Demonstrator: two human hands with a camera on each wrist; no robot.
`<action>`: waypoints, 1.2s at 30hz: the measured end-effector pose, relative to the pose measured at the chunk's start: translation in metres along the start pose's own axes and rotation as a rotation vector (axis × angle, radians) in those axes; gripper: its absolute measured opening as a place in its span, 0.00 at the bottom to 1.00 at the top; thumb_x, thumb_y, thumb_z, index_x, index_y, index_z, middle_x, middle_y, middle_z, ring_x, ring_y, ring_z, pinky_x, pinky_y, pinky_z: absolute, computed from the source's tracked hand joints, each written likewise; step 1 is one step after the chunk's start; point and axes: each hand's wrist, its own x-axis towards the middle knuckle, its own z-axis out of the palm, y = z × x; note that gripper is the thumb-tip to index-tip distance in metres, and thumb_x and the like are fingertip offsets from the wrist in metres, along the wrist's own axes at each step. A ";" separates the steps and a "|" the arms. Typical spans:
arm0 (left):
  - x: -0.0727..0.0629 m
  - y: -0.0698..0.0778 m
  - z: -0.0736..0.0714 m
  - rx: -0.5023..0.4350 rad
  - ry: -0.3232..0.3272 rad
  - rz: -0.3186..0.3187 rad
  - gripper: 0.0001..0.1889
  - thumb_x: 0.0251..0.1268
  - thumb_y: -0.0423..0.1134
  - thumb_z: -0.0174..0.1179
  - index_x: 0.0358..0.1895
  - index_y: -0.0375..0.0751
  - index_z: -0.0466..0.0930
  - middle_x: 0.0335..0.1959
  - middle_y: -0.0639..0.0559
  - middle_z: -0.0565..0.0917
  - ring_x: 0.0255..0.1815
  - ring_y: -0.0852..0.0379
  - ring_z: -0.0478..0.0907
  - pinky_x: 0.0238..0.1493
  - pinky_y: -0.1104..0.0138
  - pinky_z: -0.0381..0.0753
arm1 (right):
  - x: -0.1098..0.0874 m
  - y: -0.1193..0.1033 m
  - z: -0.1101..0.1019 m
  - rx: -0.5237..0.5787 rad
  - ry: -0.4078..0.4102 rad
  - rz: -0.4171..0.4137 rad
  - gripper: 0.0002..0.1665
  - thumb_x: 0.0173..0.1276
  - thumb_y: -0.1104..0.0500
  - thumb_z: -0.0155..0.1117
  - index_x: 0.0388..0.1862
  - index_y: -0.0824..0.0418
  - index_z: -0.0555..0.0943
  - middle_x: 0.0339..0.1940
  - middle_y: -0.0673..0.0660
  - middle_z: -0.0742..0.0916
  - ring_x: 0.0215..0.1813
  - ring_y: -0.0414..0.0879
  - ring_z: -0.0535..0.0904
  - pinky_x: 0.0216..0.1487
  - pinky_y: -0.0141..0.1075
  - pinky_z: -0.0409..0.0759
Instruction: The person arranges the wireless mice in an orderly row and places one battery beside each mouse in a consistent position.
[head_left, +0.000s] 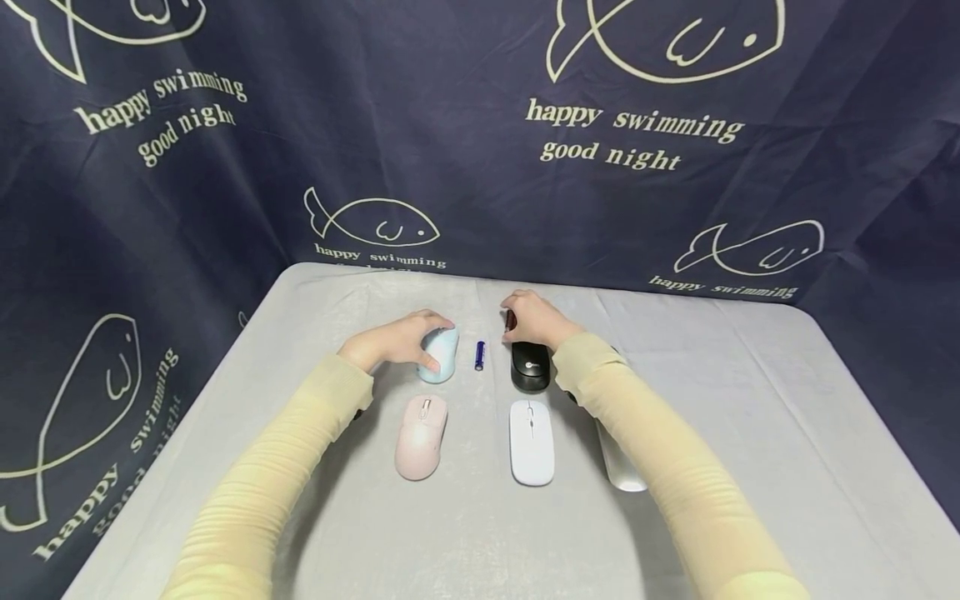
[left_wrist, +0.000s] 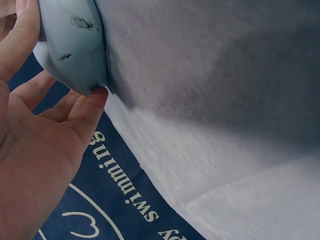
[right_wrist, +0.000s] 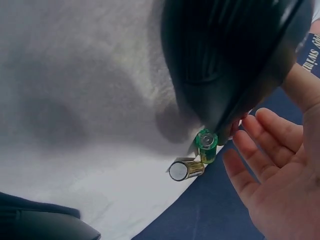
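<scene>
My left hand (head_left: pixel 401 340) grips a light blue computer mouse (head_left: pixel 442 354), thumb on the near side and fingers at the far end; dark scuffs mark its shell (left_wrist: pixel 75 30) in the left wrist view. At the far end of a black mouse (head_left: pixel 531 368), my right hand (head_left: pixel 536 321) pinches a small dark reddish-brown thing (head_left: pixel 511 322), mostly hidden by the fingers. The right wrist view has the black mouse (right_wrist: pixel 230 55) in front of the thumb. Near those fingertips are a green-ended battery (right_wrist: pixel 206 145) and a gold-sided battery (right_wrist: pixel 189 170).
Between the hands lies a blue battery (head_left: pixel 480 356). Nearer me are a pink mouse (head_left: pixel 422 437) and a white mouse (head_left: pixel 532 442). A silvery mouse (head_left: pixel 622 467) is partly under my right sleeve. Dark blue curtain (head_left: pixel 480 167) hangs behind the grey-white table (head_left: pixel 465 542).
</scene>
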 end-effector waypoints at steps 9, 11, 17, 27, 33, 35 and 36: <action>-0.001 0.002 -0.001 -0.001 0.002 0.012 0.41 0.48 0.42 0.71 0.67 0.32 0.64 0.67 0.36 0.65 0.68 0.41 0.61 0.70 0.52 0.59 | 0.002 0.003 -0.001 -0.002 -0.024 0.031 0.34 0.51 0.55 0.74 0.56 0.68 0.77 0.54 0.64 0.81 0.58 0.57 0.74 0.62 0.45 0.72; 0.000 0.002 -0.001 -0.002 0.001 0.012 0.41 0.48 0.42 0.71 0.67 0.32 0.64 0.67 0.36 0.65 0.69 0.41 0.60 0.71 0.52 0.58 | 0.002 0.003 -0.001 -0.006 -0.026 0.031 0.33 0.51 0.55 0.73 0.55 0.68 0.78 0.53 0.63 0.81 0.57 0.56 0.74 0.61 0.45 0.73; 0.001 0.000 0.000 -0.004 -0.004 -0.005 0.42 0.47 0.42 0.72 0.67 0.33 0.64 0.67 0.36 0.65 0.69 0.41 0.60 0.71 0.53 0.58 | 0.002 0.003 0.001 -0.022 -0.018 0.029 0.28 0.51 0.55 0.73 0.51 0.65 0.81 0.48 0.61 0.82 0.53 0.57 0.75 0.57 0.46 0.74; 0.000 -0.001 0.001 -0.001 0.021 0.027 0.41 0.47 0.41 0.72 0.66 0.31 0.64 0.66 0.35 0.66 0.68 0.40 0.61 0.70 0.52 0.59 | 0.004 0.002 0.002 -0.012 -0.035 0.055 0.19 0.53 0.56 0.70 0.44 0.61 0.83 0.46 0.59 0.82 0.54 0.57 0.71 0.54 0.48 0.74; 0.001 -0.002 0.002 0.002 0.020 0.021 0.42 0.46 0.41 0.72 0.66 0.32 0.64 0.66 0.35 0.66 0.68 0.40 0.61 0.70 0.52 0.60 | 0.003 0.003 0.004 -0.018 -0.017 0.046 0.19 0.54 0.56 0.71 0.44 0.61 0.83 0.45 0.59 0.83 0.52 0.57 0.72 0.53 0.48 0.74; 0.002 -0.002 0.003 0.005 0.018 0.019 0.42 0.46 0.41 0.72 0.66 0.32 0.64 0.66 0.35 0.66 0.68 0.40 0.61 0.70 0.52 0.60 | 0.002 0.003 0.005 -0.018 -0.014 0.047 0.17 0.54 0.56 0.71 0.43 0.60 0.83 0.44 0.59 0.83 0.51 0.56 0.72 0.52 0.48 0.75; 0.002 -0.002 0.003 0.006 0.017 0.018 0.42 0.46 0.41 0.72 0.66 0.32 0.64 0.66 0.35 0.66 0.68 0.40 0.61 0.70 0.52 0.59 | 0.002 0.004 0.005 -0.019 -0.010 0.044 0.16 0.54 0.56 0.71 0.41 0.60 0.83 0.43 0.58 0.83 0.51 0.56 0.72 0.51 0.48 0.75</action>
